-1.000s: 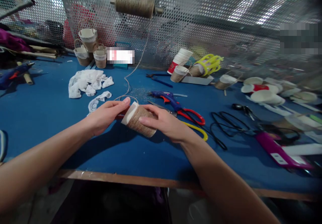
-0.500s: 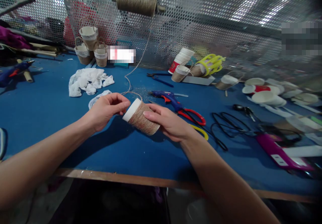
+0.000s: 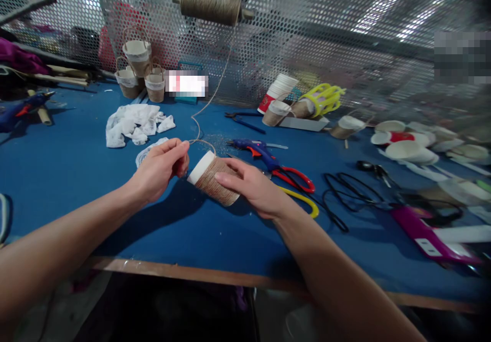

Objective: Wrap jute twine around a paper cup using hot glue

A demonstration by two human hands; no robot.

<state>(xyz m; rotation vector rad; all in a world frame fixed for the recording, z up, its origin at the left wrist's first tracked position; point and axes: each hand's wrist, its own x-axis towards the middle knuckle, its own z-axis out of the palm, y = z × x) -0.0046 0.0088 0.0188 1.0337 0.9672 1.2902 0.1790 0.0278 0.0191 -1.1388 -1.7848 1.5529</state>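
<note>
A paper cup wrapped in brown twine, its white rim bare, lies tilted in my right hand, thumb on top. My left hand is just left of the rim, thumb and forefinger pinched on the twine. That strand loops from these fingers to the cup and runs up to the twine spool on the mesh. Behind the cup, a blue glue gun lies beside scissors with red and yellow handles, partly behind my right hand.
White lace is heaped at the left, near small finished baskets. Pliers and stacked cups are at the back. Black cables and a purple power strip lie right. Another glue gun is far left.
My left hand has drawn slightly left and up, away from the cup's rim, and its fingers have closed more. The cup has turned slightly in my right hand.
</note>
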